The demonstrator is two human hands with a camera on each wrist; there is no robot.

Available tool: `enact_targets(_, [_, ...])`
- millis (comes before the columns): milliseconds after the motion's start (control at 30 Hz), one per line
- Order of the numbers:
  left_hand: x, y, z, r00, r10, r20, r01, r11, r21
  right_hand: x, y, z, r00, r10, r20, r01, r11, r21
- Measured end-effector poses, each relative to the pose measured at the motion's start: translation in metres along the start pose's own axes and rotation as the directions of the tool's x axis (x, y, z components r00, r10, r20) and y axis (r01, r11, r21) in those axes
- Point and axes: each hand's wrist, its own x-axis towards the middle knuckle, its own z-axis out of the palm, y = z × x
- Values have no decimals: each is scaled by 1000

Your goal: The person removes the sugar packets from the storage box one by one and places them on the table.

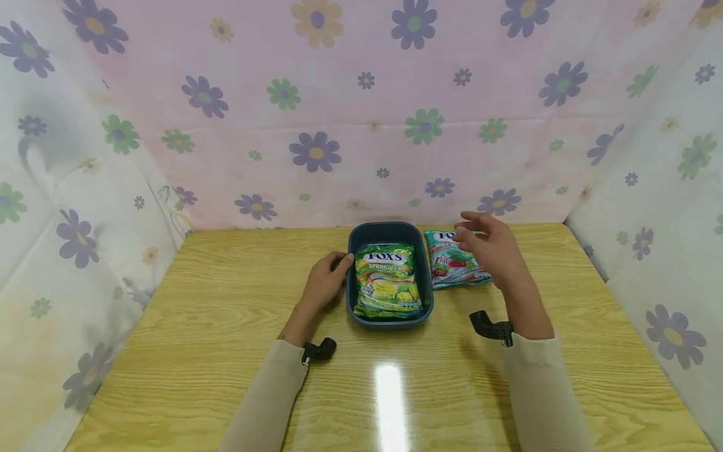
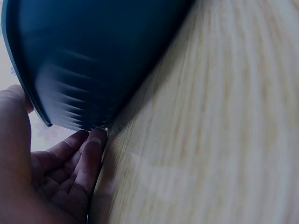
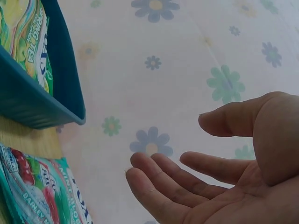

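Observation:
A dark blue rectangular plastic bin (image 1: 390,323) stands on the table, and a green bag of Fox's Spring Tea candy (image 1: 386,282) lies inside it, label up. My left hand (image 1: 324,279) grips the bin's left side, thumb at the rim and fingers against the outer wall (image 2: 60,84). To the right of the bin, a teal bag of Fox's mint candy (image 1: 449,263) lies flat. Above that bag's right part hovers my right hand (image 1: 494,251), which holds nothing. Its fingers and thumb are spread apart in the right wrist view, and it partly hides the bag in the head view.
The wood-grain table (image 1: 226,376) reaches back to a flowered cloth (image 1: 361,125), with more cloth along both sides. Each wrist carries a small black camera mount (image 1: 490,328). A bright light reflection (image 1: 391,402) lies on the table in front of the bin.

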Motion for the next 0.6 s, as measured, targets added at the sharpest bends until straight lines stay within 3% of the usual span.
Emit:
enact_targets(433, [0, -1, 0, 1000, 3, -10, -3, 1000, 6, 0, -5, 16, 997, -8, 76, 9, 1000, -6])
enact_targets(600, [1, -2, 1, 1000, 3, -8, -3, 1000, 0, 0, -5, 22, 996, -1, 85, 5, 998, -55])
